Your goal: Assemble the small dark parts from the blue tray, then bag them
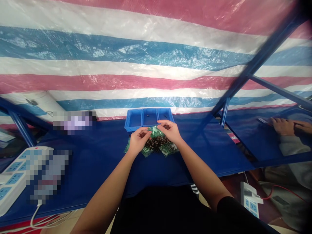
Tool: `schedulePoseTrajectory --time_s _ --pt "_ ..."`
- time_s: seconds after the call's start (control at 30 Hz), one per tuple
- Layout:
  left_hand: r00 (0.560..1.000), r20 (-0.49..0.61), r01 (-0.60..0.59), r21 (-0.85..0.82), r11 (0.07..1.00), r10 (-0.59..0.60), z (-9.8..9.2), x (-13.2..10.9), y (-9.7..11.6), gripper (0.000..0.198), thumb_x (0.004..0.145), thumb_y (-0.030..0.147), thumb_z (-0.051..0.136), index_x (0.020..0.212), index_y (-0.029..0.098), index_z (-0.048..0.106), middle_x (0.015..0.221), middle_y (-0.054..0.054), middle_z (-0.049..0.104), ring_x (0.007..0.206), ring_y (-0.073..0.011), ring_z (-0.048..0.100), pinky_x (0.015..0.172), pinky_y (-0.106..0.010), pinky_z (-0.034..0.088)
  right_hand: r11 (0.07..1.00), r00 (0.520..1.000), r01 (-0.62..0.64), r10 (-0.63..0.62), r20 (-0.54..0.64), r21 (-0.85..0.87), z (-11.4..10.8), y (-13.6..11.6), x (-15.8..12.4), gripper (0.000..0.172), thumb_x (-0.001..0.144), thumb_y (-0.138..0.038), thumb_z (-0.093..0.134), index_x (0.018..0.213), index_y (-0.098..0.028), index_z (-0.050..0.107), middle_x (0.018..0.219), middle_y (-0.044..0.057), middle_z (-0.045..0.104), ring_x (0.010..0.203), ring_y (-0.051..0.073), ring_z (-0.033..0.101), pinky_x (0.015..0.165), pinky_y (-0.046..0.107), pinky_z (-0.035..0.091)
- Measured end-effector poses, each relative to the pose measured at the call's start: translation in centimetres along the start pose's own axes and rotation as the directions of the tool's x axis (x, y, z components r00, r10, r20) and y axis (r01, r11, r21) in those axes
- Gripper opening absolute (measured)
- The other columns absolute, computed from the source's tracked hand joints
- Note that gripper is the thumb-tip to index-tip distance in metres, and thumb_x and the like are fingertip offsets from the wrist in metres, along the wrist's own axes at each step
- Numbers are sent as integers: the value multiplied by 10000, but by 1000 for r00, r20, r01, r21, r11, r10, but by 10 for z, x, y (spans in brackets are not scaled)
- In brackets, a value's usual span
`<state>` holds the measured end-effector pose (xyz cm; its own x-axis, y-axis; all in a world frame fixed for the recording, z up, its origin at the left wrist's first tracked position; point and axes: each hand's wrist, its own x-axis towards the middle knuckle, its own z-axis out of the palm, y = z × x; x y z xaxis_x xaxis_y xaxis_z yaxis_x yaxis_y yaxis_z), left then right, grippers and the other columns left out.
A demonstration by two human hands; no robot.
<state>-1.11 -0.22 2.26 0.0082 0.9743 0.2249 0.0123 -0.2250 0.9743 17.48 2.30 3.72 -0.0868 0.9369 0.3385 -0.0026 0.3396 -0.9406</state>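
Observation:
Between my two hands is a small see-through green plastic bag [156, 131] with pale pieces showing in it. My left hand [139, 139] pinches its left side, fingertips closed. At the other side, the thumb and fingers of my right hand [171, 132] are closed on the bag too. Just below lies a pile of small dark brown and metallic parts [157, 143], too small to name. More green bags [147, 151] lie around the pile, some partly under my hands. Behind my hands stands a blue three-compartment tray [142, 122], with a few tiny pieces in it.
The blue table [97, 169] carries a white power strip [14, 175] at the left, near a blurred-out object with a white cable. Blue metal frame bars [253, 65] rise at both sides before a striped tarp [146, 52]. At right, another person's hands [284, 126] rest on a neighbouring table.

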Motion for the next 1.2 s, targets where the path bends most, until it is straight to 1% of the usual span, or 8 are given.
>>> schedulePoseTrajectory --time_s 0.17,0.37,0.57,0.7,0.83,0.93,1.03,1.2 --pt "994 -108 18 -75 997 -26 -3 4 1 339 740 369 745 977 156 630 662 -1 658 529 -136 625 488 -242 474 997 997 -81 81 14 10 -3 2 2 343 743 -452 727 959 -185 723 765 34 676 651 142 590 605 276 479" --pt "996 -79 37 -54 998 -42 -5 4 2 268 758 377 731 869 152 640 588 -3 650 477 -121 589 485 -241 470 991 988 -122 126 94 -45 -7 5 4 304 720 -452 738 813 -166 697 757 32 676 662 133 586 624 265 476" --pt "996 -69 59 -65 996 -64 -5 4 0 283 778 419 710 880 166 635 557 6 638 448 -128 577 461 -249 468 978 965 -204 206 162 -33 -8 5 4 324 728 -456 726 859 -161 689 711 18 651 617 129 575 579 257 463" --pt "997 -69 38 -15 999 -39 -6 4 2 275 791 428 694 870 166 667 537 16 611 439 -110 542 446 -233 436 980 968 -184 194 157 -76 -8 5 4 322 729 -464 719 839 -162 698 753 25 669 645 133 581 594 258 464" --pt "997 -83 6 55 998 -2 -5 3 2 253 801 417 689 856 170 677 490 39 551 425 -91 501 447 -220 411 973 958 -223 230 171 -55 -9 7 4 327 742 -488 709 848 -180 673 607 -16 611 498 111 520 490 244 418" --pt "996 -85 -4 23 1000 6 -4 2 3 264 804 421 685 875 169 661 542 22 594 446 -101 538 450 -223 420 956 938 -292 289 189 -13 -9 6 4 359 753 -514 697 903 -192 646 544 -32 586 411 108 485 415 238 377" --pt "997 -71 -37 -50 998 33 -3 1 3 305 844 461 624 898 163 651 696 -33 672 510 -120 596 425 -224 403 959 948 -281 273 163 24 -8 4 5 367 782 -543 660 892 -194 644 576 -24 605 390 95 467 392 233 353" --pt "993 -103 -58 -33 998 54 -3 1 0 272 792 418 694 893 168 658 697 -16 664 555 -126 609 533 -255 504 972 962 -230 220 161 48 -4 0 4 364 798 -541 636 842 -181 673 655 16 635 536 135 583 493 255 442"
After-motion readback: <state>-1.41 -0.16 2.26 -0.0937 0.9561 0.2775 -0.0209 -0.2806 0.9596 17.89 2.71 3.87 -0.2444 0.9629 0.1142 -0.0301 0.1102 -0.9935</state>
